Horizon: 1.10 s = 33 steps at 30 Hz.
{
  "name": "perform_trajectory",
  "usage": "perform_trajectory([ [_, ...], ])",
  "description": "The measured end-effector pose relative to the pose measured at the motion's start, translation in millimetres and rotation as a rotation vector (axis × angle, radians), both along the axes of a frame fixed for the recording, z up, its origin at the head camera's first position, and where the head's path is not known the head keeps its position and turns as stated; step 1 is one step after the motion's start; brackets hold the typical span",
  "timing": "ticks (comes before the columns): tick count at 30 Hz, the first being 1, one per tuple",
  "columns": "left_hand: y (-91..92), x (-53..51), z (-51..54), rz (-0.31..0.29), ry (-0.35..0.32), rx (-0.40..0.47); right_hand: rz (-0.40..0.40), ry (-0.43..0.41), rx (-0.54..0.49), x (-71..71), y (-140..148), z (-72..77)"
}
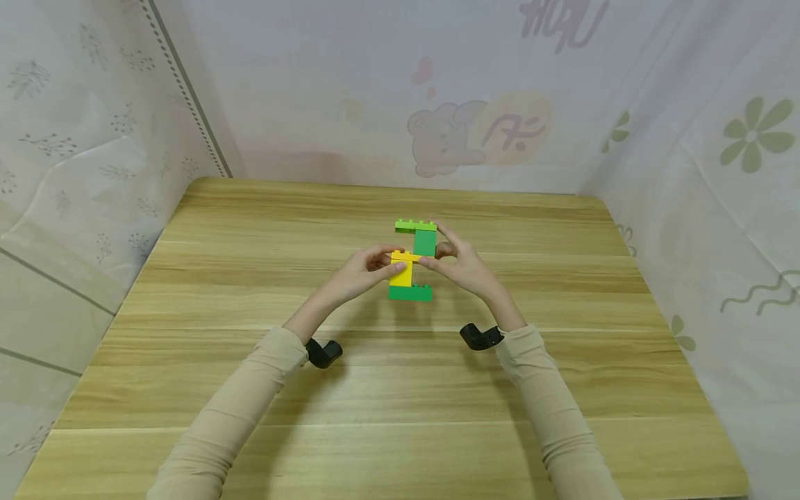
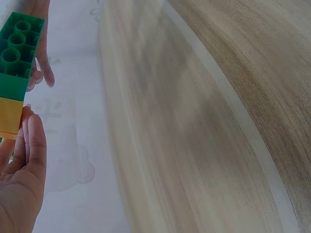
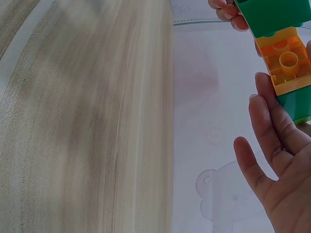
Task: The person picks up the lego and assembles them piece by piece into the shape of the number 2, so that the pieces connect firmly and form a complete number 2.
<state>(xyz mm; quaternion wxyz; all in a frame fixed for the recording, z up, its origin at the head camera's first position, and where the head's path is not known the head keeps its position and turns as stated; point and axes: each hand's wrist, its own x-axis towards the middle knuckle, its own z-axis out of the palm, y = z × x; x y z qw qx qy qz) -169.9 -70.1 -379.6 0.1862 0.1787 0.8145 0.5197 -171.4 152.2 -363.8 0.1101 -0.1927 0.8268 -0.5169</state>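
Observation:
Above the table, both hands hold one zigzag stack of toy building bricks. At its bottom is a long green brick (image 1: 410, 294), with a yellow brick (image 1: 401, 275) on its left part. A thin yellow brick (image 1: 403, 255) lies over that and juts right. On its right part stands a green block (image 1: 426, 244), capped by a flat lime brick (image 1: 409, 225) that reaches left. My left hand (image 1: 359, 274) pinches the yellow bricks, thumb in front. My right hand (image 1: 469, 267) grips the stack at the green block, its thumb at the thin yellow brick. Hollow undersides show in both wrist views.
The wooden table (image 1: 387, 430) spreads under both arms. Printed cloth (image 1: 350, 90) hangs behind it and at both sides. A black wrist mount (image 1: 325, 354) sits at the left wrist, another black mount (image 1: 480, 337) at the right.

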Motion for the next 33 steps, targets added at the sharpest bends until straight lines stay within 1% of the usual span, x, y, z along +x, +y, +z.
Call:
perform_trajectory([
  [1, -0.3, -2.4, -4.9, 0.002, -0.004, 0.003, -0.001, -0.005, -0.002, 0.1, -0.1, -0.1],
  [2, -0.5, -2.6, -6.0, 0.001, -0.005, 0.007, -0.001, -0.009, -0.004, 0.4, -0.2, 0.0],
  [5, -1.4, -2.8, -7.5, -0.007, 0.000, 0.010, -0.002, -0.018, -0.009, 0.8, -0.6, 0.0],
  [9, -3.9, -2.3, -7.5, -0.040, 0.013, 0.031, -0.007, -0.025, -0.005, 0.8, -0.1, -0.9],
  [13, -7.2, -1.5, -9.5, -0.119, 0.023, 0.094, -0.019, -0.039, 0.001, 1.0, 0.8, -1.9],
  [16, -8.9, -0.6, -12.4, -0.193, 0.032, 0.136, -0.025, -0.043, 0.001, 1.3, 1.6, -2.5],
  [19, -9.3, 0.3, -15.1, -0.228, 0.036, 0.151, -0.024, -0.036, -0.006, 1.7, 2.3, -2.9],
  [21, -9.3, 0.8, -16.0, -0.231, 0.043, 0.151, -0.024, -0.033, -0.011, 1.6, 2.3, -3.3],
  [27, -8.5, 1.9, -16.5, -0.206, 0.052, 0.141, -0.023, -0.029, -0.037, 1.1, 1.8, -5.1],
  [33, -8.9, 1.6, -18.0, -0.210, 0.065, 0.151, 0.001, -0.014, -0.054, 0.0, 2.9, -6.9],
])
